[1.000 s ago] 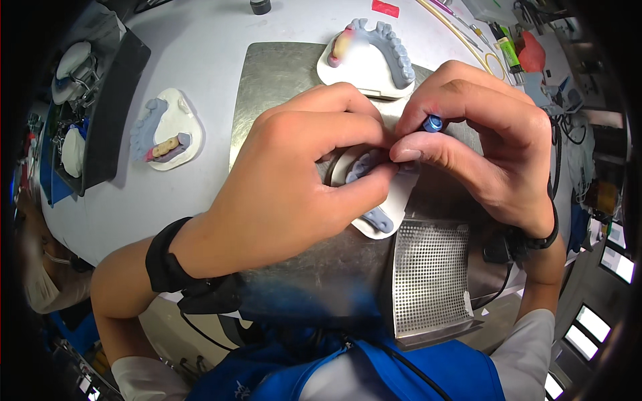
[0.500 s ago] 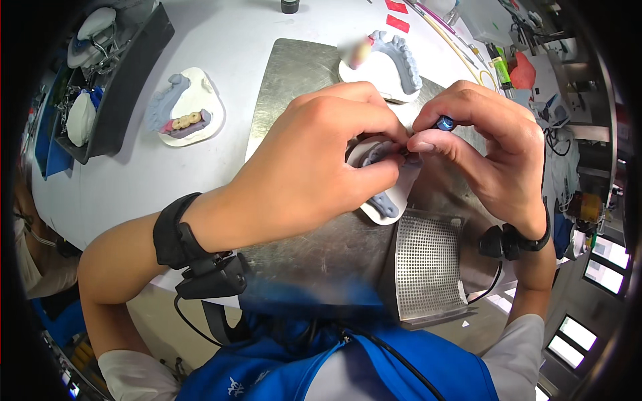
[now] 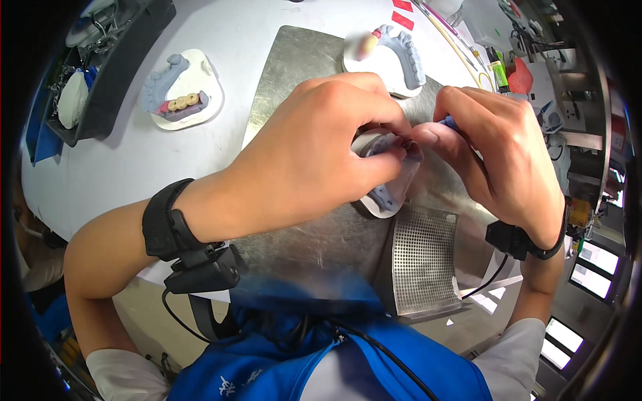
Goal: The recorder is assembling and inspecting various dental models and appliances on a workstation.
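My left hand (image 3: 314, 147) reaches over a blue-grey dental model (image 3: 382, 198) on a white base. Its thumb and forefinger close round the model's right side, where something small and reddish shows between the fingertips. Against those fingertips is my right hand (image 3: 491, 144), closed in a pinch on a slim tool with a blue handle (image 3: 449, 123); fingers hide most of the tool and its tip. Beneath both hands lies a scratched metal plate (image 3: 301, 60). Another dental model (image 3: 406, 60), with a pink and yellowish section, stands beyond the hands at the plate's far edge.
At left, a third dental model (image 3: 212, 87) carries tooth-coloured crowns. Beside it, a dark bin (image 3: 127, 87) holds metal frames and white pieces. A perforated metal grille (image 3: 424, 260) sits at the near right. Red strips (image 3: 402, 21) and thin tools lie at the far right.
My right hand has rolled, so the blue handle is now mostly covered. My left hand keeps its grip on the model. The whole view has shifted slightly.
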Available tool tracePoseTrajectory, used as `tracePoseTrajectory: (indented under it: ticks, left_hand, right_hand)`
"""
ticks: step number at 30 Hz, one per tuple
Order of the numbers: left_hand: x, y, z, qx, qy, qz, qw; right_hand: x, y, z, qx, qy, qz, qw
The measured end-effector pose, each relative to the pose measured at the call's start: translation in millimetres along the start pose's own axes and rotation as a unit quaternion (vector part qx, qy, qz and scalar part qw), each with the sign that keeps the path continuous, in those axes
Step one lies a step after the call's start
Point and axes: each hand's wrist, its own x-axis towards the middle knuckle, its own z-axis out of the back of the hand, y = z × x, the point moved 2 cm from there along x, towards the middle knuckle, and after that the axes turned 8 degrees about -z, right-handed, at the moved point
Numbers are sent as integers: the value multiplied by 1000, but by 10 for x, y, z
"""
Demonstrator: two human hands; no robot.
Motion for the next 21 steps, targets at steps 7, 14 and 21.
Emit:
tracePoseTrajectory:
  ticks: [7, 14, 21]
  left_hand:
    - [-8, 14, 4, -7, 5, -5, 1000]
    - [-3, 0, 7, -9, 16, 2, 1000]
    - [-2, 8, 29, 10, 27, 4, 1000]
  right_hand:
    - [70, 52, 6, 3, 0, 43, 999]
    - [46, 93, 9, -36, 25, 20, 999]
    - [31, 67, 19, -41, 47, -1, 998]
